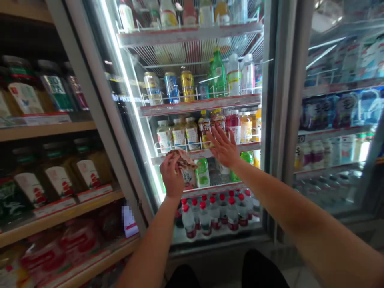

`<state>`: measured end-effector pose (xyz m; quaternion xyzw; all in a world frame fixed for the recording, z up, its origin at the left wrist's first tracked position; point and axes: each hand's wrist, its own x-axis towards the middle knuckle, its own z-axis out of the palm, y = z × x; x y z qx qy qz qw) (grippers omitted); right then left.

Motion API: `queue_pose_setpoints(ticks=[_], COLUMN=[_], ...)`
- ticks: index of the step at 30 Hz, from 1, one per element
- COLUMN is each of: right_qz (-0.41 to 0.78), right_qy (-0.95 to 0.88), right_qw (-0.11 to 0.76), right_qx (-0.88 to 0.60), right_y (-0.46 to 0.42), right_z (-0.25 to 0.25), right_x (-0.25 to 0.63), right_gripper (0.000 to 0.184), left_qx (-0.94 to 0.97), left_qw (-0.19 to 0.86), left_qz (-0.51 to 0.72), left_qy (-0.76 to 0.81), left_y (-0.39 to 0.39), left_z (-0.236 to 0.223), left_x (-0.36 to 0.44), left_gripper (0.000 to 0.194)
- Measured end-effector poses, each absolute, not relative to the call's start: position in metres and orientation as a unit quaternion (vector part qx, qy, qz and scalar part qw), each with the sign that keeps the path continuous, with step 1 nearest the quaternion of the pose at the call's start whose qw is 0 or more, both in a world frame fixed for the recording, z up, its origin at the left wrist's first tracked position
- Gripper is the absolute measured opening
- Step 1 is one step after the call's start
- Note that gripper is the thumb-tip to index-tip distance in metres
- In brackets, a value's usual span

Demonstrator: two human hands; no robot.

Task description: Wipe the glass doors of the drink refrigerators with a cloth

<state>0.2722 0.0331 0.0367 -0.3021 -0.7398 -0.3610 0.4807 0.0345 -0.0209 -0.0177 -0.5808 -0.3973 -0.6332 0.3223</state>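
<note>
Head view: drinks fridge (192,107)
Left hand (172,174): closed around a crumpled cloth (181,158)
Right hand (224,150): empty, fingers spread, near the yellow-capped bottles (205,127)

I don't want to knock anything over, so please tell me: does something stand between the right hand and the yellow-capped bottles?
Only the shelf's wire-railed front edge stands before the base of the yellow-capped bottles. Nothing else visibly blocks the right hand, though its distance is unclear.

The forearms (279,200) are bare, legwear (261,270) black.
</note>
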Motion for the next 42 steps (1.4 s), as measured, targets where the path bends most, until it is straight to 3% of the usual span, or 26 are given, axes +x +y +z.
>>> queue_pose_setpoints(ticks=[5, 10, 15, 18, 22, 24, 27, 30, 35, 40, 42], right_qz=[-0.411, -0.402, -0.388, -0.386, -0.377, -0.368, -0.363, -0.357, -0.348, -0.36, -0.361], right_qy=[-0.727, -0.732, -0.738, -0.74, -0.744, -0.748, -0.749, -0.752, -0.757, -0.749, -0.746], right_qw=[0.454, 0.458, 0.46, 0.462, 0.468, 0.467, 0.466, 0.468, 0.467, 0.468, 0.471], right_qx=[-0.311, -0.303, -0.305, -0.3, -0.291, -0.293, -0.299, -0.298, -0.297, -0.301, -0.303], right_y=[0.057, 0.059, 0.059, 0.058, 0.057, 0.056, 0.053, 0.052, 0.053, 0.052, 0.052], right_z=[0.022, 0.022, 0.021, 0.02, 0.018, 0.018, 0.018, 0.018, 0.017, 0.017, 0.017], right_x=[0.288, 0.287, 0.289, 0.29, 0.291, 0.291, 0.291, 0.291, 0.291, 0.291, 0.29], right_gripper=[0.064, 0.067, 0.071, 0.071, 0.072, 0.071, 0.067, 0.067, 0.069, 0.06, 0.057], left_qx=[-0.567, -0.616, -0.616, -0.564, -0.655, -0.668, -0.588, -0.515, -0.53, -0.525, -0.539], left_qw=[0.302, 0.362, 0.393, 0.42, 0.433, 0.429, 0.423, 0.41, 0.415, 0.418, 0.425], left_qz=[-0.645, -0.564, -0.509, -0.533, -0.454, -0.447, -0.535, -0.598, -0.574, -0.586, -0.575], left_qy=[-0.413, -0.414, -0.455, -0.471, -0.42, -0.412, -0.434, -0.456, -0.466, -0.454, -0.446], left_y=[-0.016, -0.003, 0.008, 0.007, 0.005, 0.003, -0.003, -0.01, -0.011, 0.0, 0.001], left_z=[-0.036, -0.03, -0.005, -0.028, -0.054, -0.041, -0.012, -0.014, -0.034, 0.024, 0.025], left_x=[0.063, 0.096, 0.088, 0.072, 0.043, 0.022, -0.008, -0.027, -0.034, -0.017, -0.001], left_gripper=[0.045, 0.056, 0.052, 0.055, 0.043, 0.043, 0.053, 0.057, 0.061, 0.058, 0.056])
